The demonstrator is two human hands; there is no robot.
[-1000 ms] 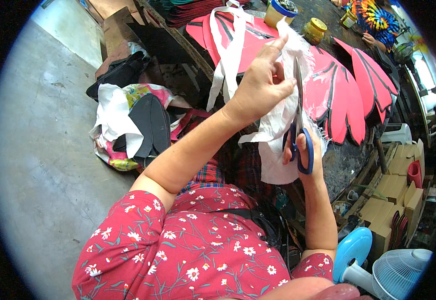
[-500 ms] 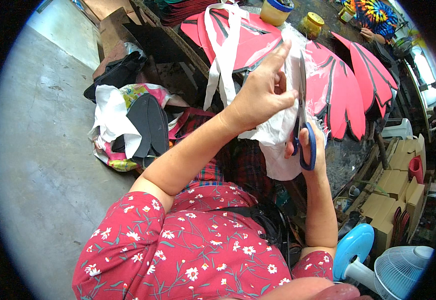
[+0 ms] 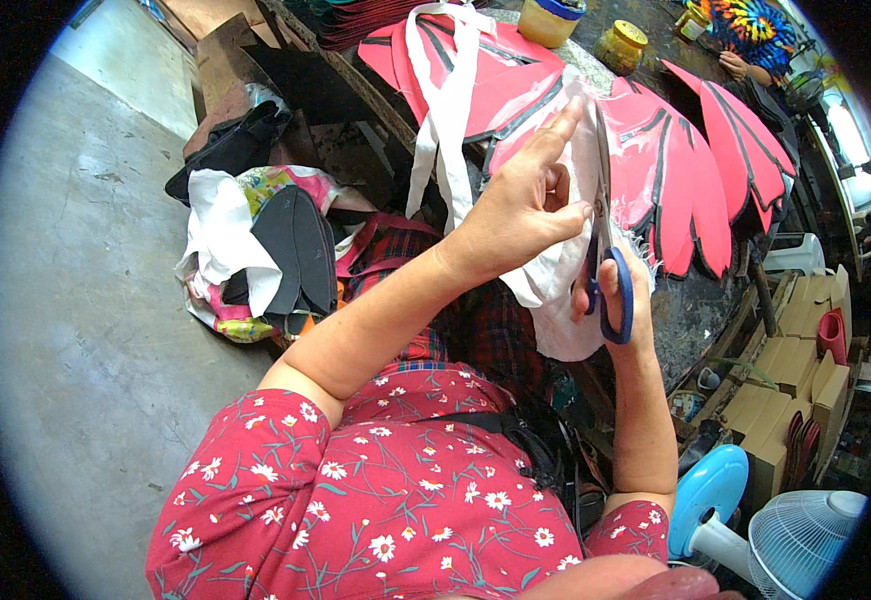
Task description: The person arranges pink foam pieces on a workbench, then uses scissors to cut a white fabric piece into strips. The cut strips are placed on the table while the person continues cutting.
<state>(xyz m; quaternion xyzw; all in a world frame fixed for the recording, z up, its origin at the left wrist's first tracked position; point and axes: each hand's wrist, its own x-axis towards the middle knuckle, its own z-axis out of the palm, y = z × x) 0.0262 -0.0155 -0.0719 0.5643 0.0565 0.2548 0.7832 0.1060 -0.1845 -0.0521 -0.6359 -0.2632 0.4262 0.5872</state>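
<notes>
My right hand (image 3: 628, 300) is closed round the blue handles of a pair of scissors (image 3: 619, 310), whose long metal blades point away from me along the right side of a white cloth (image 3: 568, 300). My left hand (image 3: 516, 215) is at the cloth's left, just beside the blades, with index finger and thumb stretched out and the other fingers curled on the cloth. Part of its grip is hidden. Beneath the cloth lie pink wing-shaped pieces with black lines (image 3: 676, 190). A white strip (image 3: 443, 110) hangs over the pink pieces to the left.
Glue-stained jars (image 3: 621, 48) stand at the far side of the dark table (image 3: 681, 320). At left, a bundle holds white cloth and black sole-shaped pieces (image 3: 291, 245). Cardboard boxes (image 3: 756, 420) and a blue-and-white fan (image 3: 806, 540) are at right. Another person's hand (image 3: 733, 66) shows far right.
My left hand has come slightly down and toward me, and the white cloth has shifted with it. The scissors stay in my right hand, nearly in the same place.
</notes>
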